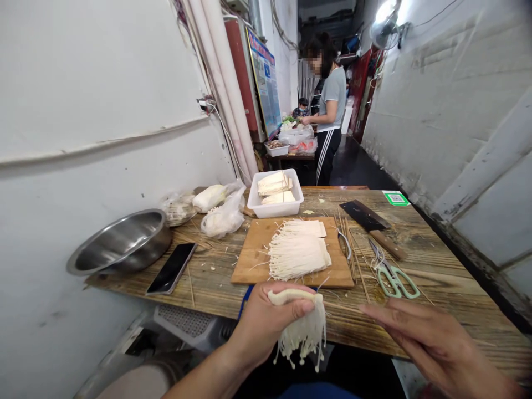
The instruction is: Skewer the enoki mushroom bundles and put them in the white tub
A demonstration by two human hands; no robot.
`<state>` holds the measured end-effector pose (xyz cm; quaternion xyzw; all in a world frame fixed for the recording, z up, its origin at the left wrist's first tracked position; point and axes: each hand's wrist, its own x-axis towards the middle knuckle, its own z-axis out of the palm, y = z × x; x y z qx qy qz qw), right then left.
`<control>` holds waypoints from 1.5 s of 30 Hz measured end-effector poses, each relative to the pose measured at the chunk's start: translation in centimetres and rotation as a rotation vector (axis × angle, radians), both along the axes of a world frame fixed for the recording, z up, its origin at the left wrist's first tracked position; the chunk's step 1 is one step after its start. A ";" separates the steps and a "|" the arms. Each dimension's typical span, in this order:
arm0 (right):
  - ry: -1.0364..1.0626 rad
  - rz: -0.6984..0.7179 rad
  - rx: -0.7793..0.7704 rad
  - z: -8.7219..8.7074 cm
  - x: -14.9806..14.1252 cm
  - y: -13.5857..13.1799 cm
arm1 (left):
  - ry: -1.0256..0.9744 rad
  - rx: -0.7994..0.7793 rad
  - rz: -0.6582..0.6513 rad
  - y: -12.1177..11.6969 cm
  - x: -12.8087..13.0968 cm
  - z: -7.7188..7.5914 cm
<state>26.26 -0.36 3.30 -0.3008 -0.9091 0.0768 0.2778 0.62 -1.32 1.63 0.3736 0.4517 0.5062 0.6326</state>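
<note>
The left hand (266, 318) pinches a bunch of enoki (302, 327) between thumb and fingers, just beyond the near edge of the wooden table (440, 249); the palm hides part of its base. The right hand (434, 332) pinches a thin skewer (343, 306) that meets the bunch's side; how far its tip goes in cannot be seen. The frame cuts off both forearms.

A green card (395, 198) with a QR code lies by the far right corner; its small print is illegible, as is the wall poster's (265, 83).

The cutting board (250, 249), bearing more enoki (299, 252), sits near the front edge. Right of it are loose skewers, a cleaver (366, 216) and scissors (393, 277), with bare wood beyond toward the right edge. The steel bowl's (120, 238) rim overhangs the left end.
</note>
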 end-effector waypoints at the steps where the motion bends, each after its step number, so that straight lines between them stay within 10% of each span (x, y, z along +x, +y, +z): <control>1: -0.003 0.002 0.002 0.0 0.0 0.0 | 0.013 0.014 0.006 0.0 0.0 0.0; 45: -0.002 0.059 -0.209 0.8 -1.1 -0.7 | 0.037 -0.061 -0.167 -0.9 1.5 -0.2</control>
